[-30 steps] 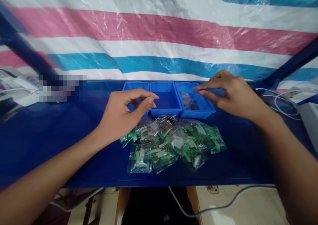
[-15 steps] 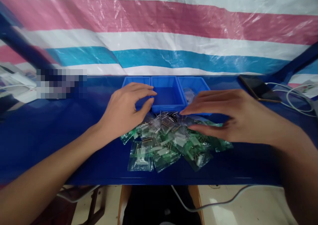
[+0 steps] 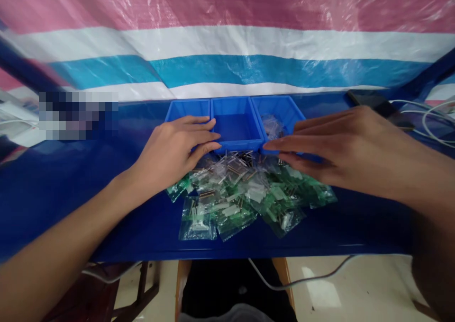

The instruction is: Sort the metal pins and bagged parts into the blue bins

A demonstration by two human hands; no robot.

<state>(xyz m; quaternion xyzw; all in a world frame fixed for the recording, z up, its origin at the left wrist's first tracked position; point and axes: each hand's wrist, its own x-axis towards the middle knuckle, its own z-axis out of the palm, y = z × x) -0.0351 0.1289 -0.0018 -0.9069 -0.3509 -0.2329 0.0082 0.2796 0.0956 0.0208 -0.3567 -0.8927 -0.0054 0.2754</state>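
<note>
My left hand [image 3: 174,144] lies over the left blue bin [image 3: 188,105], its fingers stretched out toward the near left corner of the middle blue bin [image 3: 236,145]. Its fingertips appear to rest on the edge between these two bins. With fingers extended and the thumb a little below them, my right hand [image 3: 334,144] is at the front of the right blue bin [image 3: 280,105]. That bin holds small clear plastic bags [image 3: 272,125]. In front of the bins lies a pile of clear and green plastic packets [image 3: 231,210] with small white parts and metal pins. Neither hand shows anything held.
Loose metal pins [image 3: 243,157] lie between the pile and the middle bin. A dark phone [image 3: 371,102] and white cables [image 3: 426,118] are at the back right of the blue table [image 3: 142,244]. A striped plastic sheet [image 3: 227,42] hangs behind.
The view has tilted slightly downward. My left fingers have settled closer to the bin edge, and my right hand has shifted a little to the right along the right bin's front.
</note>
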